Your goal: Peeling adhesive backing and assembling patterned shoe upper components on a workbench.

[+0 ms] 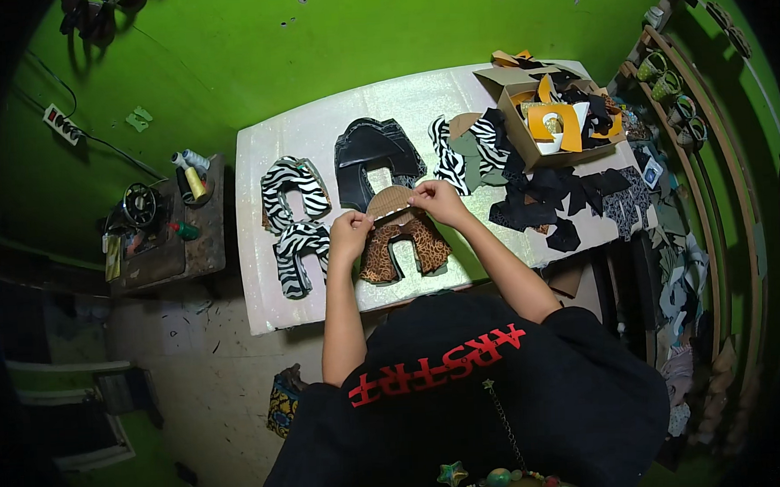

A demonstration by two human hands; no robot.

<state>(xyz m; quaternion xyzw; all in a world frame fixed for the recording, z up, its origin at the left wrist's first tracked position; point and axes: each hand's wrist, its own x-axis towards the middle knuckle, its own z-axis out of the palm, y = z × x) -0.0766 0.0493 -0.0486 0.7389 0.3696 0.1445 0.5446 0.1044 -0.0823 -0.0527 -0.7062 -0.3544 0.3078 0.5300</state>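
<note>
Between my hands is a half-round tan piece with fine ribs and a pale lower edge point(390, 202); whether it is card or fabric I cannot tell. My left hand point(350, 235) pinches its left corner, and my right hand point(441, 203) grips the right one. Just below it lie leopard-print arch-shaped pieces point(377, 256), stacked over greenish ones. A pile of black cut pieces point(357, 151) sits beyond my hands. To the left are two stacks of zebra-print pieces, an upper one point(275, 194) and a lower one point(290, 272).
All this rests on a pale table point(267, 314). Right of the black pile are zebra and green pieces point(465, 157), then black scraps point(549, 197). A cardboard box point(538, 153) full of offcuts stands far right. A sewing machine table point(160, 264) with thread cones is at left.
</note>
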